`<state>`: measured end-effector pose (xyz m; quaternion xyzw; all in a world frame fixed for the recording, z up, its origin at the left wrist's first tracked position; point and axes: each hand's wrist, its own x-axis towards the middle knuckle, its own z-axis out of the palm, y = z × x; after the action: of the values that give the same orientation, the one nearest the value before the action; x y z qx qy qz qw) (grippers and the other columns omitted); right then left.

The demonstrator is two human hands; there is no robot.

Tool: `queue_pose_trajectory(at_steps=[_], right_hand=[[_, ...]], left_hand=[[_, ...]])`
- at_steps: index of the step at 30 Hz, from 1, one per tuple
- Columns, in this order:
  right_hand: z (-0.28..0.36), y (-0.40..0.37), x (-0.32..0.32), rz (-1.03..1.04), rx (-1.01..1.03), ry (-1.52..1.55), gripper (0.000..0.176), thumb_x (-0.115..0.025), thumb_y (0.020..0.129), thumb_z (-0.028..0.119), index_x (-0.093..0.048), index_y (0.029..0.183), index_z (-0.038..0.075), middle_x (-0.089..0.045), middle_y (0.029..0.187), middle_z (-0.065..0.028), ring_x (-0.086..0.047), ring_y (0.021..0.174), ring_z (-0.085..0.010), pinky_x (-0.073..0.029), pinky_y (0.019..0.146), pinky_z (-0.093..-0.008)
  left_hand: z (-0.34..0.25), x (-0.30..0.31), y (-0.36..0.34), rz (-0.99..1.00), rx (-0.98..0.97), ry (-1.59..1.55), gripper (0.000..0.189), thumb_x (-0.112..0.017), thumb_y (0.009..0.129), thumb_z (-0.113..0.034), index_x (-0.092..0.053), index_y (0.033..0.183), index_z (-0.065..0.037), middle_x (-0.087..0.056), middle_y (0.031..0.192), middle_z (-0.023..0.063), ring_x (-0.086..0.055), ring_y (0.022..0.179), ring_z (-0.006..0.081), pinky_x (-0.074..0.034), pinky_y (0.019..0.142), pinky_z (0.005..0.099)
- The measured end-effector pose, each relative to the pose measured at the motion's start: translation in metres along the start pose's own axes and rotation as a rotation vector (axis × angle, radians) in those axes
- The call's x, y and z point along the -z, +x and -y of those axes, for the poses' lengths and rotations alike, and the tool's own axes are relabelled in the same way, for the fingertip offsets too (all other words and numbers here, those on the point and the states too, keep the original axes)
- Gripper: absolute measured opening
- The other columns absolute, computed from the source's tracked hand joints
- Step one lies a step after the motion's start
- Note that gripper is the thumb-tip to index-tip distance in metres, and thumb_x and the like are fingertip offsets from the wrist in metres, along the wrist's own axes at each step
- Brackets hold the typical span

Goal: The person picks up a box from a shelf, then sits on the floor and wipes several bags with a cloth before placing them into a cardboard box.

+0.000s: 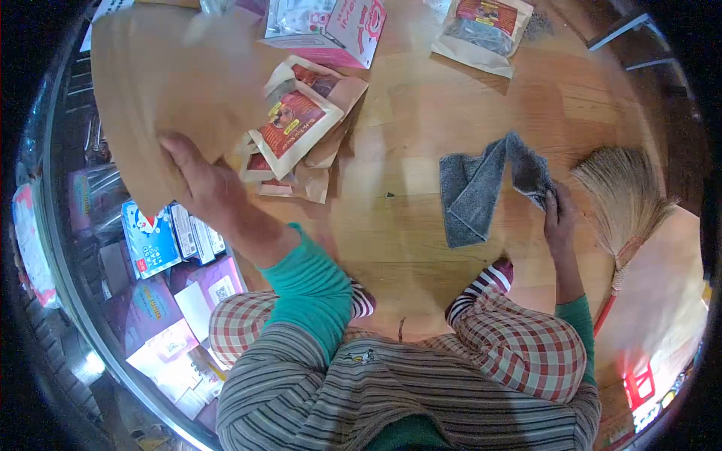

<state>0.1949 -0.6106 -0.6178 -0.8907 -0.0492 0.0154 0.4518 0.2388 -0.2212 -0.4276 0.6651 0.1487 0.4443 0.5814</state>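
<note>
At the upper left my left hand (199, 180) is closed on the near edge of a large brown package (143, 98), paper or cardboard, which is blurred by motion. Just right of it lies a small pile of kraft packets (297, 128) with red labels, partly covered by the package. My right hand (558, 218) pinches one end of a grey cloth (474, 199). The rest of that cloth lies folded and crumpled on the wooden floor (383, 225), stretching left from my fingers.
A grass broom (624, 195) with a red handle lies at the right. Another kraft packet (485, 30) and a pink and white box (331, 30) are at the far side. Along the left runs a glass case (60, 248) holding a blue box (150, 237) and papers.
</note>
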Motion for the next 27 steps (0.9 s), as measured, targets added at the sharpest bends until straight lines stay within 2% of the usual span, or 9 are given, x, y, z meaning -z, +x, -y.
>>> queue_pose_trajectory(at_steps=[2, 4, 6, 8, 12, 18, 22, 26, 27], right_hand=[[0.001, 0.002, 0.001, -0.017, 0.037, 0.005, 0.021, -0.042, 0.081, 0.006, -0.049, 0.099, -0.003, -0.053, 0.092, -0.0177, -0.051, 0.087, -0.0273, -0.039, 0.077, -0.0334], [0.009, 0.004, 0.002, -0.041, -0.042, 0.040, 0.020, -0.043, 0.081, 0.007, -0.050, 0.097, -0.003, -0.054, 0.090, -0.0172, -0.052, 0.084, -0.0270, -0.040, 0.077, -0.0335], [0.006, 0.003, 0.002, -0.043, -0.055, 0.036, 0.020, -0.043, 0.081, 0.008, -0.050, 0.096, -0.003, -0.054, 0.090, -0.0171, -0.052, 0.083, -0.0273, -0.039, 0.077, -0.0336], [0.003, 0.000, 0.003, -0.051, -0.067, 0.026, 0.020, -0.043, 0.080, 0.008, -0.051, 0.096, -0.003, -0.054, 0.090, -0.0171, -0.052, 0.083, -0.0277, -0.039, 0.077, -0.0338], [0.001, -0.004, 0.005, -0.045, -0.088, 0.001, 0.019, -0.044, 0.080, 0.008, -0.051, 0.093, -0.003, -0.055, 0.088, -0.0176, -0.052, 0.083, -0.0292, -0.039, 0.076, -0.0341], [-0.002, -0.004, 0.002, -0.063, -0.110, 0.075, 0.017, -0.045, 0.079, 0.008, -0.052, 0.090, -0.004, -0.055, 0.086, -0.0177, -0.053, 0.080, -0.0290, -0.041, 0.072, -0.0341], [-0.005, -0.006, -0.002, -0.066, -0.100, 0.083, 0.017, -0.045, 0.079, 0.008, -0.052, 0.089, -0.004, -0.055, 0.085, -0.0173, -0.054, 0.079, -0.0281, -0.042, 0.071, -0.0330], [-0.004, -0.008, -0.004, -0.046, -0.120, 0.085, 0.017, -0.045, 0.079, 0.007, -0.052, 0.090, -0.003, -0.055, 0.084, -0.0174, -0.054, 0.078, -0.0276, -0.042, 0.071, -0.0328], [-0.006, -0.009, -0.006, -0.039, -0.135, 0.111, 0.017, -0.045, 0.079, 0.007, -0.052, 0.090, -0.003, -0.055, 0.084, -0.0174, -0.054, 0.079, -0.0275, -0.041, 0.071, -0.0329]], left_hand=[[0.011, 0.005, 0.013, -0.055, 0.014, 0.179, 0.041, -0.051, 0.080, -0.015, -0.038, 0.117, -0.002, -0.045, 0.114, 0.0157, -0.048, 0.100, 0.0262, -0.044, 0.079, 0.0319], [0.044, 0.027, 0.040, 0.412, -0.695, 1.050, 0.039, -0.051, 0.078, -0.012, -0.041, 0.114, 0.001, -0.044, 0.116, 0.0176, -0.044, 0.104, 0.0320, -0.035, 0.088, 0.0356], [0.087, 0.033, 0.046, 0.493, -0.710, 0.933, 0.038, -0.051, 0.076, -0.006, -0.045, 0.113, -0.004, -0.042, 0.118, 0.0177, -0.039, 0.107, 0.0352, -0.027, 0.093, 0.0391], [0.120, 0.041, 0.037, 0.641, -0.519, 1.115, 0.048, -0.054, 0.070, 0.000, -0.046, 0.116, -0.012, -0.042, 0.119, 0.0173, -0.039, 0.108, 0.0347, -0.029, 0.092, 0.0383], [0.138, 0.035, 0.012, 0.717, -0.254, 0.889, 0.060, -0.055, 0.065, 0.005, -0.044, 0.118, -0.019, -0.040, 0.121, 0.0176, -0.038, 0.110, 0.0341, -0.029, 0.092, 0.0376], [0.118, 0.043, 0.019, 0.699, -0.058, 0.848, 0.062, -0.053, 0.061, 0.010, -0.047, 0.117, -0.017, -0.038, 0.122, 0.0185, -0.035, 0.114, 0.0317, -0.029, 0.093, 0.0331], [0.118, 0.051, 0.027, 0.654, -0.010, 0.892, 0.047, -0.042, 0.060, 0.012, -0.059, 0.099, -0.008, -0.044, 0.116, 0.0184, -0.041, 0.108, 0.0301, -0.030, 0.092, 0.0313], [0.110, 0.046, 0.022, 0.865, -0.065, 0.883, 0.033, -0.045, 0.066, 0.007, -0.059, 0.094, -0.003, -0.051, 0.106, 0.0150, -0.046, 0.103, 0.0277, -0.033, 0.089, 0.0298], [0.110, 0.044, 0.019, 0.939, 0.085, 0.889, 0.030, -0.047, 0.069, 0.004, -0.058, 0.097, -0.003, -0.053, 0.105, 0.0133, -0.047, 0.102, 0.0248, -0.034, 0.088, 0.0294]])
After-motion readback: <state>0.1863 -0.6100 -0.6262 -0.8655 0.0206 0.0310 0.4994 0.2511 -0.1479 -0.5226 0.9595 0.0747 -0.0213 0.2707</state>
